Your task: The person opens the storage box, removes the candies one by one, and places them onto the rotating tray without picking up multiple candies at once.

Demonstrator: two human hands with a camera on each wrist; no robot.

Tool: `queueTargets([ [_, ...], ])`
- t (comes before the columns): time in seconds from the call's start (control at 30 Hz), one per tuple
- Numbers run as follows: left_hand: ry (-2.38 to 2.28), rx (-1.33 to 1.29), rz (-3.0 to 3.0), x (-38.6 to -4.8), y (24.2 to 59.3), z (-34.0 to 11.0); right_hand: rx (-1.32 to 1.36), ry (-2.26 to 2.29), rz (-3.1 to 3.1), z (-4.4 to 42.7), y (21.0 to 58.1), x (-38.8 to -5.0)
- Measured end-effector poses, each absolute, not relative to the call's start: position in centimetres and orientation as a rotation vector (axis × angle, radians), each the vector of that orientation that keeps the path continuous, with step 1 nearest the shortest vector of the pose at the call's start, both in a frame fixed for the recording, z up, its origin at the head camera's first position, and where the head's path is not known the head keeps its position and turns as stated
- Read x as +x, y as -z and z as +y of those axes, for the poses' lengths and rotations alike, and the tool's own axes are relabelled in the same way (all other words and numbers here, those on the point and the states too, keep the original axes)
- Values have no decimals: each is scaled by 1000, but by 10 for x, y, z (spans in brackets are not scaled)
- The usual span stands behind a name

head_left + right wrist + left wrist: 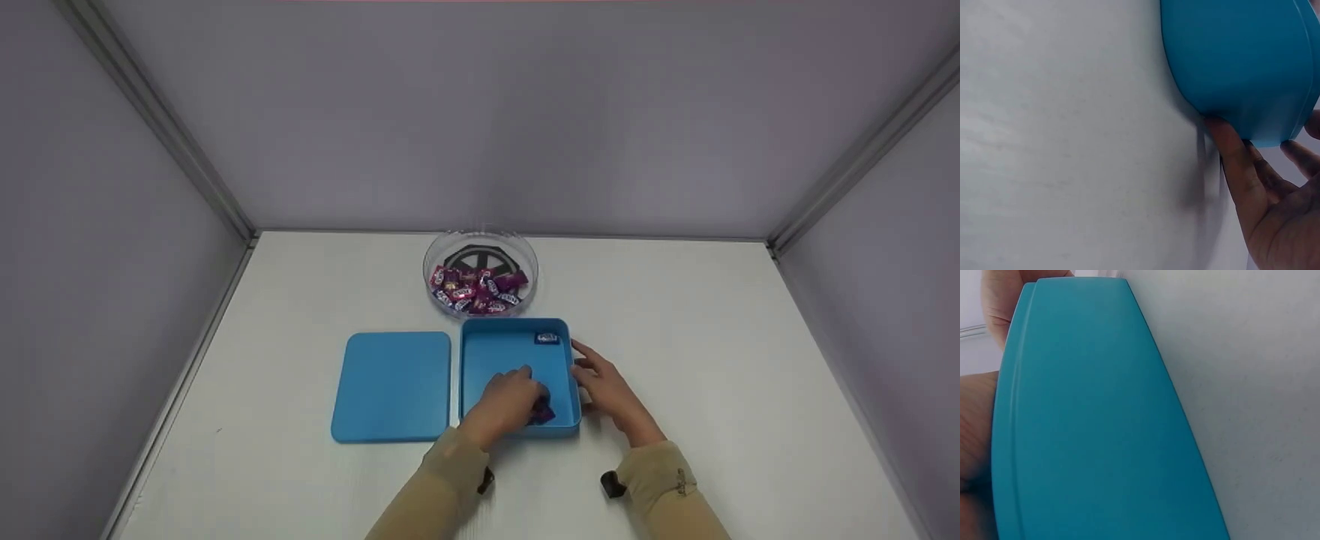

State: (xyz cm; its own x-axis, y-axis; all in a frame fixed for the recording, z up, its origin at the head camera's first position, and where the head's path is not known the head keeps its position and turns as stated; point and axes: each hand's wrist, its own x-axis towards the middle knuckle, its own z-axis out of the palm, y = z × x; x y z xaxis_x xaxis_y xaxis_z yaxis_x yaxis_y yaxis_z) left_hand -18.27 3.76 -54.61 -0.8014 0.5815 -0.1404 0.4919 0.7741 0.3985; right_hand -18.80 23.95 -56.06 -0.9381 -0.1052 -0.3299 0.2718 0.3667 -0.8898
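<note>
An open light-blue square box (487,358) stands on the white table, its front wall filling much of the left wrist view. My left hand (504,403) reaches down inside, fingers curled at a dark red wrapped candy (543,414) in the front right corner; the fingertips are partly hidden. In the back right corner lies a dark blue wrapped candy (547,338). My right hand (609,388) rests against the box's right side, its fingertips (1221,126) touching the outer wall and a finger at the rim.
A matching blue lid (391,386) lies flat just left of the box. Behind the box stands a clear round bowl (531,259) with several wrapped candies (480,291) in it. Pale panels (517,112) enclose the table at the back and both sides.
</note>
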Motion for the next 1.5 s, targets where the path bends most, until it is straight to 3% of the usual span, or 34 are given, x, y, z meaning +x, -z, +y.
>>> queueTargets([
  [1.5,-542,760,2813,-180,544,30,193,1555,2309,239,564,-189],
])
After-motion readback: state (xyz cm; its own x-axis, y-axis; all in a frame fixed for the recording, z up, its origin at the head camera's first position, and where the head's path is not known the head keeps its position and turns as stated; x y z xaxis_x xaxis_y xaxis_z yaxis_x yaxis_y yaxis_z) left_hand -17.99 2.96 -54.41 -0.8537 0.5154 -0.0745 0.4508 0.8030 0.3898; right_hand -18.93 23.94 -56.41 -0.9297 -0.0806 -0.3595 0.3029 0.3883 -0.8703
